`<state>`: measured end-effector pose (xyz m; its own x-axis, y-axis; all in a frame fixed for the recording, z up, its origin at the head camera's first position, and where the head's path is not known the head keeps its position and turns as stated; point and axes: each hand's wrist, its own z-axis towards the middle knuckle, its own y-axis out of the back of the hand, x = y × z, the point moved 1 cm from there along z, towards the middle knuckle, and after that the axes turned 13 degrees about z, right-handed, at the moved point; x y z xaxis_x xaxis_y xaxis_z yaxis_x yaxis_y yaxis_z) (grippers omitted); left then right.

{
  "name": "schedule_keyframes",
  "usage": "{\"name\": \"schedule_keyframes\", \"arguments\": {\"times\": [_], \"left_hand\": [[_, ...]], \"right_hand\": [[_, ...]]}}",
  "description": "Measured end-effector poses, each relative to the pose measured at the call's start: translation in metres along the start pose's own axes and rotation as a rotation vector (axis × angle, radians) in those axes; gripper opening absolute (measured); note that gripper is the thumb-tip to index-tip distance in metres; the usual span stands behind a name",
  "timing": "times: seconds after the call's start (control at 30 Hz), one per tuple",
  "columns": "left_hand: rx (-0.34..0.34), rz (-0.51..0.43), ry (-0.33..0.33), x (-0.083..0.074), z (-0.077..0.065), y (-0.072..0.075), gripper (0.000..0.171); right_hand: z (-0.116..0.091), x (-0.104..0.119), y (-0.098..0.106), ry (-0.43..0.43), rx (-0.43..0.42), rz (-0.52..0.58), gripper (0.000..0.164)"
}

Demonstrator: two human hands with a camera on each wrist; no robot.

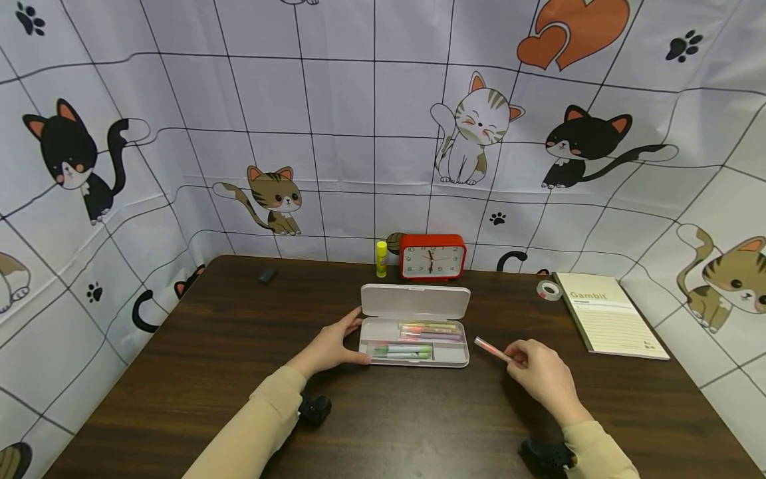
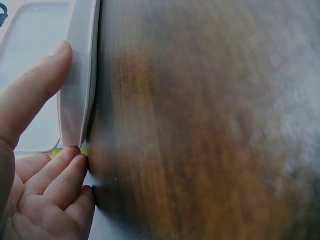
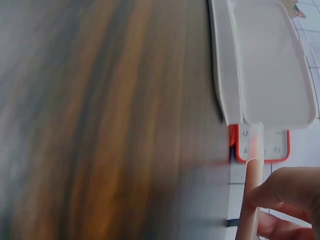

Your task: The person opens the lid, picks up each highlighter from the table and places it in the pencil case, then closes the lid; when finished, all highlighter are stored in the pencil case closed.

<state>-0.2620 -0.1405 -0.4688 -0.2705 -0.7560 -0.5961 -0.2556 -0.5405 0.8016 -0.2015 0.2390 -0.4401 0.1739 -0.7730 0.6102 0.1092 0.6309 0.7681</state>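
Observation:
A white pencil case (image 1: 450, 358) lies on the table with its lid (image 1: 415, 302) raised at the back. Inside are several pens: green-and-white ones (image 1: 402, 351) in the front compartment, yellow, pink and purple ones (image 1: 431, 331) behind. My left hand (image 1: 330, 347) grips the case's left end, thumb at the front corner and fingers farther back; the left wrist view shows the thumb (image 2: 42, 82) against its side wall. To the right of the case, my right hand (image 1: 543, 374) pinches a peach-pink marker (image 3: 253, 175) with a translucent cap, which points toward the case, apart from it.
Behind the case stand a red alarm clock (image 1: 433, 258) and a yellow glue stick (image 1: 381, 259). A notepad (image 1: 612, 316) and a tape roll (image 1: 548, 290) lie at the right. A small dark block (image 1: 266, 275) sits at the back left. A cat-print curtain (image 1: 341, 159) surrounds the table.

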Motion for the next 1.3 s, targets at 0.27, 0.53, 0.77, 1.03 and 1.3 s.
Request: {"name": "schedule_keyframes", "arguments": {"times": [0.27, 0.53, 0.77, 1.03, 1.3], "left_hand": [[0.002, -0.005, 0.001, 0.000, 0.000, 0.000, 0.107], [0.010, -0.001, -0.004, 0.001, 0.000, 0.001, 0.107], [0.009, 0.018, 0.002, 0.002, 0.000, 0.000, 0.108], [-0.004, 0.018, 0.005, 0.002, 0.000, 0.000, 0.107], [0.004, 0.013, 0.020, 0.001, 0.001, 0.000, 0.107]], "right_hand": [[0.007, 0.015, -0.016, 0.069, -0.004, 0.002, 0.013], [0.015, 0.033, -0.030, 0.129, 0.007, 0.025, 0.013], [0.021, 0.051, -0.041, 0.185, 0.018, 0.020, 0.014], [0.026, 0.069, -0.059, 0.245, 0.061, 0.022, 0.014], [0.029, 0.083, -0.073, 0.287, 0.076, 0.030, 0.012]]}}
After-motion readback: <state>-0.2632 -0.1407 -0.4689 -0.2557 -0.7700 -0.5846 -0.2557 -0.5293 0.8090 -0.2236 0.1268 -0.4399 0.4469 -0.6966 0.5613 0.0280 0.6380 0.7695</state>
